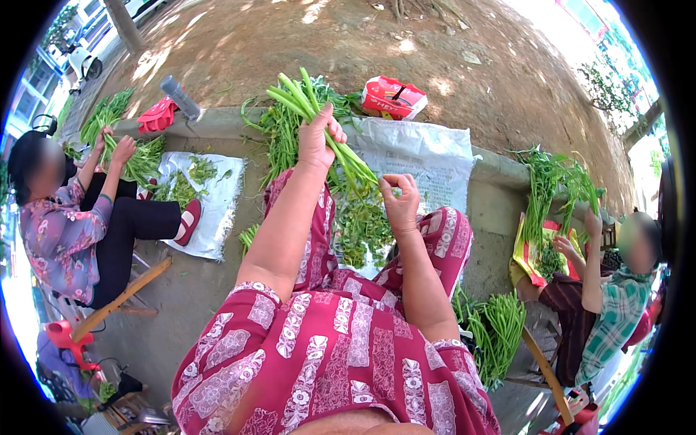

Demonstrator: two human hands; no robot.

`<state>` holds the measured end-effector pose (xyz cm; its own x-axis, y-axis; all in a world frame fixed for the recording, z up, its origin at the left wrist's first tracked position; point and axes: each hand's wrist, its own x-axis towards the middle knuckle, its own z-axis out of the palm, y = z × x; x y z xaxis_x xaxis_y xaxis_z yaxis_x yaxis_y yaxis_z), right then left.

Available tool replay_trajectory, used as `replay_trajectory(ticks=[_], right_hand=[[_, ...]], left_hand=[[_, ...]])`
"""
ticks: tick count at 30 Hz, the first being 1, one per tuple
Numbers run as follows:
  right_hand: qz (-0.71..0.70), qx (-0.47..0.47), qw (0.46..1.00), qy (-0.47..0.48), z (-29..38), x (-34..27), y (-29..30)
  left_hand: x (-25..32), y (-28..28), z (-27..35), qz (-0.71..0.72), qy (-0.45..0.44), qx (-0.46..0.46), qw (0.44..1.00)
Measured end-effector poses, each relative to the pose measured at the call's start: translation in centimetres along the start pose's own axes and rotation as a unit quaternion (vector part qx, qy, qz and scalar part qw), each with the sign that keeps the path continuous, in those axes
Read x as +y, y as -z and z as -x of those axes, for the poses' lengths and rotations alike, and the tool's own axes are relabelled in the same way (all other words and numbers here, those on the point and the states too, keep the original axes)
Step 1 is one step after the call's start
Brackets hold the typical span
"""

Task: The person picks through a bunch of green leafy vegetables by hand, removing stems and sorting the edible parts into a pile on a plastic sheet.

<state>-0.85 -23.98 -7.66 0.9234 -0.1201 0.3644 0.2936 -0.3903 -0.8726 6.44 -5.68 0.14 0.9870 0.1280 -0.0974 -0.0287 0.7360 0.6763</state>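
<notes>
My left hand (321,138) is closed around a bunch of long green vegetable stems (348,157), held slanting above my knees. The thick bare ends point up and to the left. At the lower right end of the bunch, the thumb and forefinger of my right hand (401,201) pinch at a stem tip. Between my legs, plucked leaves (361,231) lie on a white woven plastic sheet (435,149). Just beyond my left hand, a heap of uncut leafy stems (283,128) rests against the low concrete kerb (228,120).
A red and white bag (394,98) and a grey bottle (179,95) stand by the kerb. Bundled stems (495,337) lie by my right side. Seated people handle greens on both sides, one near a white sheet (212,217), the other near a yellow and red bag (524,261).
</notes>
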Motion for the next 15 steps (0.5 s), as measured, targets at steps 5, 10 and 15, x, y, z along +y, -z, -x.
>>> replay_trajectory(ticks=[5, 10, 15], right_hand=[[0.017, -0.008, 0.998, 0.053, 0.0, -1.0, -0.6], [0.039, -0.025, 0.997, 0.061, 0.0, -0.6, -0.6], [-0.219, -0.127, 0.946, -0.202, 0.1, -0.1, -0.2]], left_hand=[[-1.1, -0.7, 0.5, -0.030, 0.022, -0.020, 0.999], [-2.2, -1.5, 1.0, -0.059, 0.033, -0.022, 0.997], [-2.4, -1.5, 0.9, -0.066, 0.018, -0.007, 0.998]])
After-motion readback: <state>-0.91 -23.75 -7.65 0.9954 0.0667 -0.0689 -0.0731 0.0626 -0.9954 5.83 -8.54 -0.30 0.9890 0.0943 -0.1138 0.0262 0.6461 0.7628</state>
